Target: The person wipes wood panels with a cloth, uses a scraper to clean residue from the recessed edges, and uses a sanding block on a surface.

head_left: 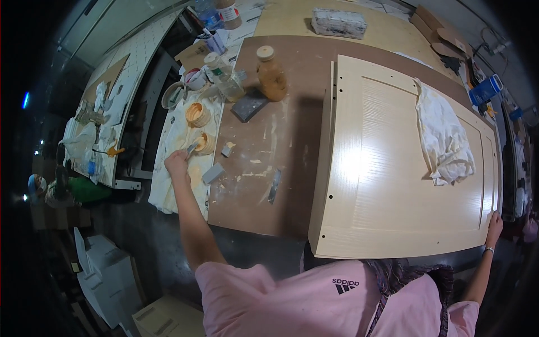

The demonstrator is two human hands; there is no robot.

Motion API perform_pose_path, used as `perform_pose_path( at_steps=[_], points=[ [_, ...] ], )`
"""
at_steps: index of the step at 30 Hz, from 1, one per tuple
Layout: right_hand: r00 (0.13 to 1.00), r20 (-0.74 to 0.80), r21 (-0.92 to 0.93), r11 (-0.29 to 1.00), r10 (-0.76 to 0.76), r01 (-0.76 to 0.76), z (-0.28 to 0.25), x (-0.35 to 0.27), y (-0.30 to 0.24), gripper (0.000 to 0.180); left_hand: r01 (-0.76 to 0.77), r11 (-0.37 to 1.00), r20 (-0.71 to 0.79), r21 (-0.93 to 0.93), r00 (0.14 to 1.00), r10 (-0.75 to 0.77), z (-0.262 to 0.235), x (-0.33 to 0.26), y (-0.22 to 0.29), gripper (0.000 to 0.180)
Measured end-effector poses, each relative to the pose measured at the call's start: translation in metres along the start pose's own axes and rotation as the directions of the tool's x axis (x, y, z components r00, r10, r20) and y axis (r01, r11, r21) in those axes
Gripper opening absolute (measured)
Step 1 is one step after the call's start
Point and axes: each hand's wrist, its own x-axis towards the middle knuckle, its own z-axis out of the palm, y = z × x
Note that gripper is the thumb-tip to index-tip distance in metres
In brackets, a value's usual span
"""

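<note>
My left hand (177,162) is closed around a small putty knife (193,147). The knife's blade reaches into a cup of orange-tan putty (205,144). Just behind it stands a second putty cup (197,114). Over at the right, my right hand (494,229) grips the near right edge of a pale wooden panelled cabinet piece (387,168); some of its fingers are hidden by that edge. A crumpled white cloth (446,137) lies on the piece's upper face. Near my left hand are a grey sanding block (213,173) and a smaller grey block (228,149).
The brown tabletop (252,196) carries a metal scraper blade (274,186), a dark block (249,105), a jar of brown liquid (272,74) and a clear bottle (225,78). A paint-stained white block (338,23) lies at the back. Another person (62,188) is far left.
</note>
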Motion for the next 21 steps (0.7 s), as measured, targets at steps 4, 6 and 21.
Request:
perform_pose_path(
  at_steps=[4,6,21],
  points=[
    [0.998,-0.048,0.034,0.999,-0.028,0.030,0.003,-0.001,-0.005,0.049,0.026,0.997,0.023,0.072,0.999,-0.028,-0.003,-0.007,0.008,0.008],
    [1.000,-0.009,0.026,1.000,0.018,-0.018,0.004,0.002,-0.007,0.049,-0.150,0.892,-0.021,0.426,0.984,0.176,0.001,-0.006,0.010,0.009],
    [0.990,-0.132,0.039,0.998,-0.050,0.055,0.014,0.004,0.014,0.051,-0.172,0.718,0.090,0.674,0.984,0.152,0.038,0.002,0.027,0.018]
  ],
)
